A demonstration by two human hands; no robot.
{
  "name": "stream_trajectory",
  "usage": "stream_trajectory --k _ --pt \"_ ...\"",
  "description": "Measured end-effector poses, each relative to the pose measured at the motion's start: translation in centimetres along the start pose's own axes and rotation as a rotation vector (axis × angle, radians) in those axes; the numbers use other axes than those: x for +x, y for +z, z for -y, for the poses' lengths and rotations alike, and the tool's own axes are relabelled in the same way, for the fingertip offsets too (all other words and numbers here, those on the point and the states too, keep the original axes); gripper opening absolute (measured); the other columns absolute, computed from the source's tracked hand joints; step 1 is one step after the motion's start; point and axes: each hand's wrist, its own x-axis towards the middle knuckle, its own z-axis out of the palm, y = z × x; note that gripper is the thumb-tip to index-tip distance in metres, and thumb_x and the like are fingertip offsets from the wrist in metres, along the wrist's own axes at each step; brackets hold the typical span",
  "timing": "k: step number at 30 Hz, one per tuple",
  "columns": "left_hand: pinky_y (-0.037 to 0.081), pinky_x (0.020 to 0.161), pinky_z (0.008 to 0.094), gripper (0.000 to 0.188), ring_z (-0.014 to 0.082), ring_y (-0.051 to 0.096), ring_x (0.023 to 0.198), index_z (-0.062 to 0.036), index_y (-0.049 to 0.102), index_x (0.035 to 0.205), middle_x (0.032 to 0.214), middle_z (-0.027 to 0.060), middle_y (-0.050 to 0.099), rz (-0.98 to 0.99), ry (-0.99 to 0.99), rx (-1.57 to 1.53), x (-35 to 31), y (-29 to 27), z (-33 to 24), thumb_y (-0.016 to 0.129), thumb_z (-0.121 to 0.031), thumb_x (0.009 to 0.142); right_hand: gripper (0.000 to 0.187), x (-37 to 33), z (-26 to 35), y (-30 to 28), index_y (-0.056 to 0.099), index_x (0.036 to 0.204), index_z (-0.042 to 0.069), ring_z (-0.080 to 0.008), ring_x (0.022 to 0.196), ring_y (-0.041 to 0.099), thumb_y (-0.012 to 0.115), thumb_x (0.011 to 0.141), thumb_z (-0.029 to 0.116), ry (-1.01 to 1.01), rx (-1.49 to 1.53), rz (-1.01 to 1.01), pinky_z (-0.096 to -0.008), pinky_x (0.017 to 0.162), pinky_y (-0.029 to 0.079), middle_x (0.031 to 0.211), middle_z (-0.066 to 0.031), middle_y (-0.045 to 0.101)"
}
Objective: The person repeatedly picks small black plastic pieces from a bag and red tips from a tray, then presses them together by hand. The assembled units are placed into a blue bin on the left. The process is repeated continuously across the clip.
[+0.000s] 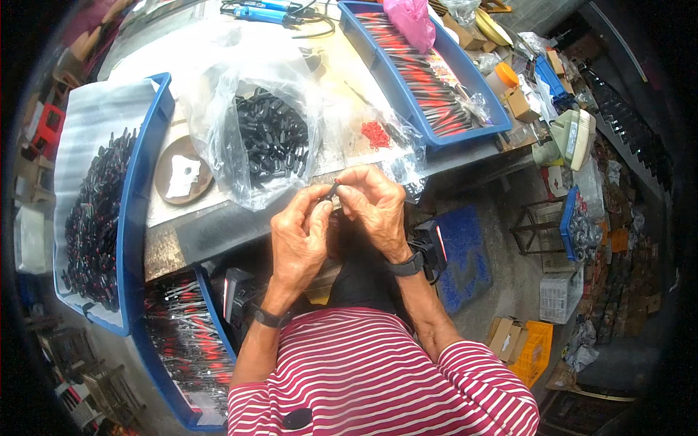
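In front of me, just off the table's near edge, my left hand [302,232] and my right hand [374,207] meet with fingertips pinched. Between them is a small black part [332,192] with a hint of red at its upper end; the fingers hide most of it. Right beyond my left hand, a clear plastic bag [211,138] lies open, filled with black plastic pieces [273,134]. A loose pile of tiny red pieces [375,135] sits past my right hand, beside another crumpled clear bag [403,149].
A round brown dish [182,171] holds something white. To the left, a blue tray [138,203] carries heaped black pieces; below it, another blue tray [163,385] holds long red-and-metal items. A third blue tray [385,65] lies far right. Blue electric tools [254,13] rest at the back.
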Motion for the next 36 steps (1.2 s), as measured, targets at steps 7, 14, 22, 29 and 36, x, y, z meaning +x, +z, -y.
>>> stream_trajectory --k 7,14,22,29,36 --pt "0.047 0.072 0.0244 0.023 0.0125 0.059 0.081 0.0028 0.061 0.109 0.093 0.009 0.064 -0.048 -0.114 -0.16 -0.3 0.6 -0.7 0.056 -0.006 0.088 0.012 -0.7 -0.8 2.1 0.06 0.097 -0.002 -0.0047 0.063 0.052 0.062 0.085 0.0 -0.121 0.081 -0.141 -0.0179 0.055 0.043 0.084 -0.0022 0.059" --pt "0.047 0.077 0.0243 0.032 0.0123 0.058 0.086 0.0001 0.058 0.119 0.104 0.0099 0.063 -0.027 -0.223 -0.117 -0.3 0.4 -0.9 0.057 -0.012 0.09 0.013 -0.8 -1.0 2.3 0.061 0.098 -0.001 -0.0052 0.071 0.055 0.06 0.086 -0.001 -0.157 0.107 -0.151 -0.0187 0.058 0.046 0.092 -0.0021 0.059" --pt "0.044 0.061 0.019 0.029 0.0059 0.053 0.069 0.0001 0.058 0.118 0.081 0.0021 0.06 -0.1 -0.108 -0.286 -0.3 0.8 0.0 0.053 -0.002 0.09 0.017 -1.2 -1.1 2.9 0.062 0.101 -0.003 -0.0112 0.078 0.058 0.059 0.085 -0.004 -0.304 -0.122 -0.213 -0.0224 0.065 0.049 0.091 -0.0071 0.061" --pt "0.041 0.059 0.0175 0.027 0.0035 0.048 0.066 0.0009 0.059 0.116 0.082 -0.0008 0.058 -0.181 -0.088 -0.251 -0.3 1.0 0.2 0.054 -0.003 0.089 0.024 -1.4 -1.7 3.4 0.061 0.106 -0.005 -0.0289 0.088 0.064 0.055 0.082 -0.007 -0.554 -0.394 -0.233 -0.0315 0.075 0.051 0.099 -0.0194 0.063" --pt "0.039 0.056 0.0175 0.025 0.003 0.046 0.064 0.0022 0.059 0.114 0.078 -0.0021 0.056 -0.158 -0.132 -0.388 -0.1 0.7 0.9 0.054 -0.006 0.091 0.024 -1.5 -1.6 3.4 0.062 0.106 -0.006 -0.0269 0.082 0.064 0.057 0.082 -0.005 -0.608 -0.473 -0.209 -0.031 0.072 0.051 0.095 -0.0195 0.063"
